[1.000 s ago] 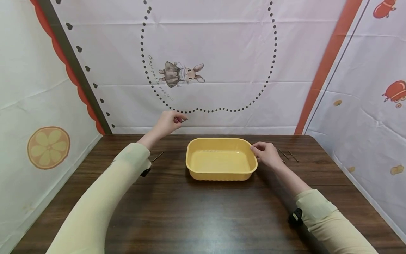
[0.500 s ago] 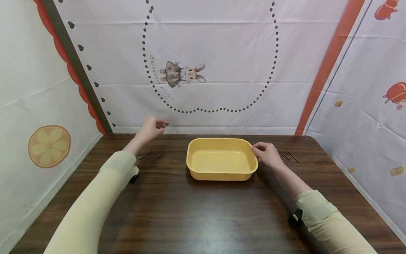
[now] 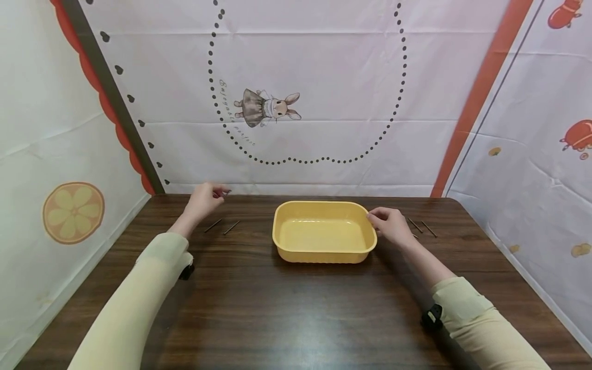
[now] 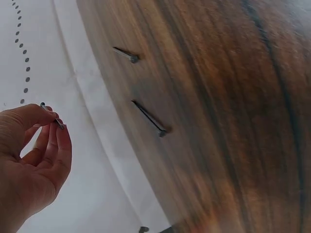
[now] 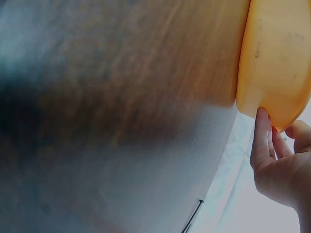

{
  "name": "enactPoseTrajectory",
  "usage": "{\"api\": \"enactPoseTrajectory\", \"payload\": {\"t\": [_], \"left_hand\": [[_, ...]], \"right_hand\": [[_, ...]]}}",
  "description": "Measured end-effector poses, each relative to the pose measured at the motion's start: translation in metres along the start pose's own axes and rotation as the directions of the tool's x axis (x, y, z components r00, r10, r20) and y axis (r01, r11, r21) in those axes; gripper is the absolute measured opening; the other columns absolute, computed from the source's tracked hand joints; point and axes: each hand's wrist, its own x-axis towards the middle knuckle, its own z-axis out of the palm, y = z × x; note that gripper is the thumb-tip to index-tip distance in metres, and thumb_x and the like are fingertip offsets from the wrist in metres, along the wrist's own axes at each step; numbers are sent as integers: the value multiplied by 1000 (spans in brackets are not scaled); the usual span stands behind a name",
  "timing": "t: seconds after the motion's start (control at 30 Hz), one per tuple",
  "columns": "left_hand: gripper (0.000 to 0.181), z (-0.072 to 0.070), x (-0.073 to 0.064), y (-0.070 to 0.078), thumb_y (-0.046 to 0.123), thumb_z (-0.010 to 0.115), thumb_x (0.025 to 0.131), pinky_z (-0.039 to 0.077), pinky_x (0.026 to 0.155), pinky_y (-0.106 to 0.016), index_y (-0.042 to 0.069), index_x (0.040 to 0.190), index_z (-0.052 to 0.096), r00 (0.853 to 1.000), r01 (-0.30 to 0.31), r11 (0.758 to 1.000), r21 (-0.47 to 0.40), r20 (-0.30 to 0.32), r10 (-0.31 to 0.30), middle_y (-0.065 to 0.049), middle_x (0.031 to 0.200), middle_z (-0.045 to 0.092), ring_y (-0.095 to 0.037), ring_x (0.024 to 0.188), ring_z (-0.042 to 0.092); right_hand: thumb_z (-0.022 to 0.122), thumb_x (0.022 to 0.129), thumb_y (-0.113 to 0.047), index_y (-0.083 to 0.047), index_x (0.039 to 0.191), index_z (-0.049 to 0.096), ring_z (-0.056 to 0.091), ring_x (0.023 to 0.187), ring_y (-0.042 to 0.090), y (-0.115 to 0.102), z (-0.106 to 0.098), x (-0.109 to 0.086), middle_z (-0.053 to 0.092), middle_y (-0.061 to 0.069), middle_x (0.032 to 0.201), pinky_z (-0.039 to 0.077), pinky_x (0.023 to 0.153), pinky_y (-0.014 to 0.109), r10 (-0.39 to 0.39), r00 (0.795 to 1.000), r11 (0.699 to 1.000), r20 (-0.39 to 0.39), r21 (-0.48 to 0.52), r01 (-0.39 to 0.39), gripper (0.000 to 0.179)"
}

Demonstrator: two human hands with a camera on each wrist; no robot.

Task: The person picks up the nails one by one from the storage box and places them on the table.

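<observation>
Above the table's far left part, my left hand [image 3: 205, 198] pinches a thin metal nail [image 4: 59, 123] between thumb and fingertips. On the wood below it lie two more nails, one nearer the hand [image 4: 149, 119] and the other farther right [image 4: 126, 54]. A yellow rectangular plastic basin [image 3: 324, 256] stands at the middle of the table, and its visible inside holds nothing. My right hand [image 3: 390, 225] grips the basin's right rim, thumb on top and fingers [image 5: 261, 133] against the outer wall.
To the right of my right hand lie several nails [image 3: 429, 229], one partly hidden by the hand. The dark wooden table [image 3: 296, 308] meets a printed white cloth [image 3: 324, 82] at its back edge, with cloth on both sides too.
My left hand has moved left and lower, still pinching the nail. A second nail on the left, hidden behind the arm before, is in sight. The right hand and basin stay put.
</observation>
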Motion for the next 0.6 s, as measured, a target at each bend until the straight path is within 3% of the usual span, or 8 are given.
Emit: {"api": "enactPoseTrajectory", "payload": {"t": [0.13, 0.27, 0.6], "left_hand": [[30, 0, -7, -11, -2, 55, 91, 56, 89, -51, -5, 118, 68, 1000, 9, 1000, -7, -22, -9, -26, 113, 70, -39, 102, 66], [31, -1, -16, -23, 1, 57, 94, 55, 90, -53, -3, 123, 66, 998, 65, 998, 0, -19, -65, -26, 118, 68, -40, 107, 64], [30, -1, -33, -52, 5, 58, 91, 55, 82, -53, -4, 117, 69, 982, 178, 983, 54, -79, -173, -27, 110, 71, -42, 100, 66]], "right_hand": [[54, 102, -26, 3, 120, 65, 68, 81, 10, 0, 0, 1, 68, 24, 111, 64, 71, 28, 4, 1000, 1000, 3, 4, -4, 36], [54, 102, -26, 2, 120, 65, 67, 81, 11, 1, -1, 1, 67, 23, 111, 65, 72, 31, 5, 1000, 1000, 0, -6, -5, 35], [55, 102, -26, 2, 119, 66, 67, 79, 8, 0, 1, 1, 68, 23, 110, 65, 73, 33, 8, 1000, 1000, -4, -1, -8, 34]]}}
